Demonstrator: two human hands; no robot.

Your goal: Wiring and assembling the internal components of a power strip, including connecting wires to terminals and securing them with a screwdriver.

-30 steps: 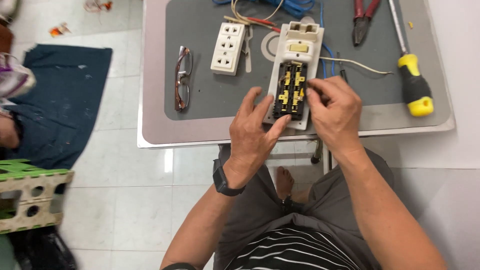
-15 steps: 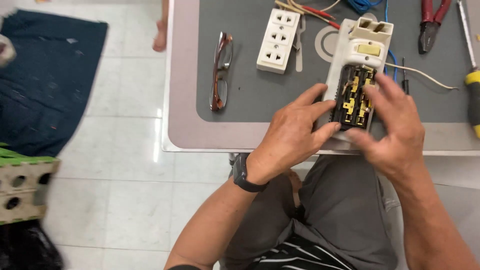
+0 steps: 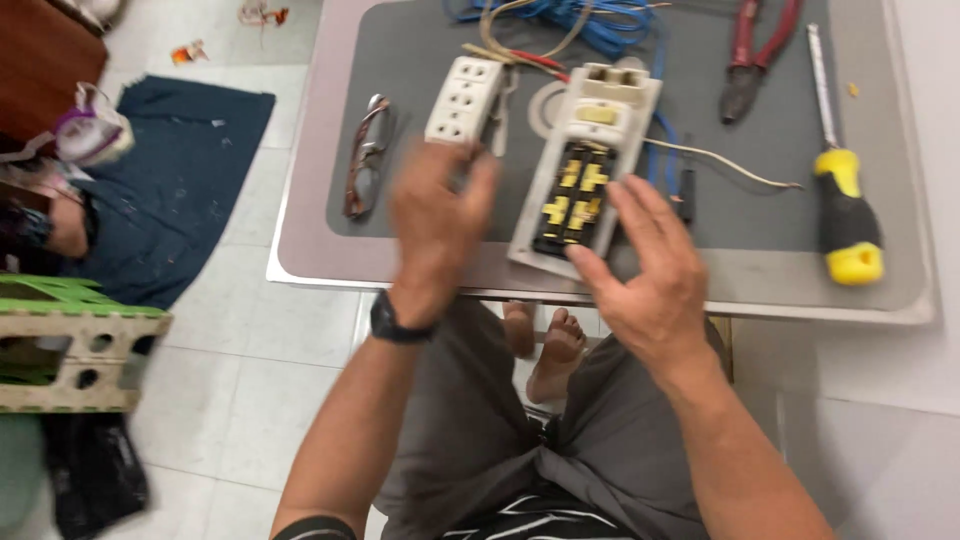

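Note:
An opened cream socket base (image 3: 585,170) with yellow and black contacts lies on the small table (image 3: 620,280). My right hand (image 3: 645,270) rests at its near right corner, fingers spread, touching its edge. My left hand (image 3: 435,225) is lifted off it and blurred, fingers loosely apart, hovering just below a white multi-socket cover (image 3: 463,98). It holds nothing that I can see. A dark watch sits on that wrist.
Folded glasses (image 3: 368,155) lie at the table's left. Red-handled pliers (image 3: 750,55) and a yellow-and-black screwdriver (image 3: 845,215) lie at the right. Blue and red wires (image 3: 590,25) are bundled at the back. A blue mat (image 3: 180,180) covers the floor at left.
My left hand has come off the socket base and moved left and up toward the white cover. My right hand stays at the base's near edge. The view has shifted.

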